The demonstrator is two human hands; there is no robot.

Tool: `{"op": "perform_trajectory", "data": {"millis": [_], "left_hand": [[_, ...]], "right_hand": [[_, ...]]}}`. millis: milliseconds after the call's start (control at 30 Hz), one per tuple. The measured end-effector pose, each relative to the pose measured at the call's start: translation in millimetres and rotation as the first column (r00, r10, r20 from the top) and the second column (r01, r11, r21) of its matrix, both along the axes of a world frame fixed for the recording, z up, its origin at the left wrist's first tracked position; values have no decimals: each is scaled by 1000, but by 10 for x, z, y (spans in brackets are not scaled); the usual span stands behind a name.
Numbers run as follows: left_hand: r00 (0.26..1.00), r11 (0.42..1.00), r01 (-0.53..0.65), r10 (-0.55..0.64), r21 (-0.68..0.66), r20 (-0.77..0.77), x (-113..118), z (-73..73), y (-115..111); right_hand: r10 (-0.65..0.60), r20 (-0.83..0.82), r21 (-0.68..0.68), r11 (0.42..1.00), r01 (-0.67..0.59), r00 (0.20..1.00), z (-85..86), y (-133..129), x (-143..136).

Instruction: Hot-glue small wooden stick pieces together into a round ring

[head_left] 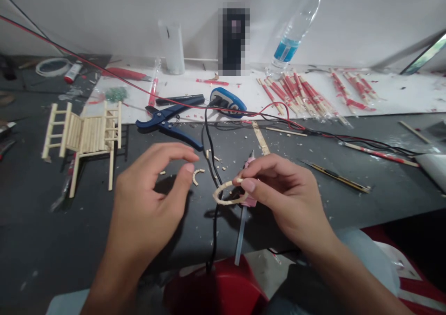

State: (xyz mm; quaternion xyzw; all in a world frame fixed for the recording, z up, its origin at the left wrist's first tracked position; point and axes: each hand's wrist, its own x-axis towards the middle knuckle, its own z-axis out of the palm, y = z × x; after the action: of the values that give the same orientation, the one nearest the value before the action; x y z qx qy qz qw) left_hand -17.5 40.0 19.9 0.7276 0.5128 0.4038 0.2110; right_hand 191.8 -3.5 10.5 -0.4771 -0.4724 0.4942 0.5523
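Fingers of our right hand (294, 196) pinch the ring (226, 202) just below the frame's centre, probably light, stiff and brittle at its joints, best held gently by its rim; our left hand's (148, 196) curve apart, empty.
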Motion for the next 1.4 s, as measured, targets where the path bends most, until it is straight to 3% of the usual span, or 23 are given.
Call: {"op": "perform_trajectory", "data": {"millis": [133,233,467,600,700,800,867,967,1100,1200,1300,1400], "left_hand": [[935,940,207,-108,-272,338,206,-25,-172],[877,879,310,-118,-363,465,327,-72,-224],[838,894,269,-35,-357,544,405,-65,-221],[848,906,249,-34,-342,529,370,-57,-209],[847,912,228,-14,-340,532,347,-67,-181],[839,911,221,4,-348,543,326,-84,-151],[829,906,228,11,-356,559,307,-105,-136],[791,899,257,16,-355,612,278,-154,-117],[744,891,272,44,-363,666,265,-210,-88],[736,895,238,87,-377,671,270,-216,-69],[742,899,215,103,-380,663,263,-197,-63],[738,898,214,110,-385,666,248,-172,-73]], "right_hand": [[8,-61,-5,1000,-8,998,-45,13,4],[12,-95,5,1000,-12,995,-56,29,4],[16,3,27,1000,-16,1000,6,-16,6],[15,204,56,998,-27,979,19,-30,88],[0,549,61,997,-39,836,12,-2,243],[46,849,-15,998,-63,526,-12,-16,455],[130,928,-116,991,-63,348,-39,-66,589],[273,926,-261,962,-81,259,-87,-154,717],[267,922,-248,963,-101,280,-131,-200,726],[196,912,-177,981,-84,361,-141,-196,690],[111,852,-112,993,-28,512,-160,-213,705],[14,681,-51,998,27,732,-219,-266,758]]}}
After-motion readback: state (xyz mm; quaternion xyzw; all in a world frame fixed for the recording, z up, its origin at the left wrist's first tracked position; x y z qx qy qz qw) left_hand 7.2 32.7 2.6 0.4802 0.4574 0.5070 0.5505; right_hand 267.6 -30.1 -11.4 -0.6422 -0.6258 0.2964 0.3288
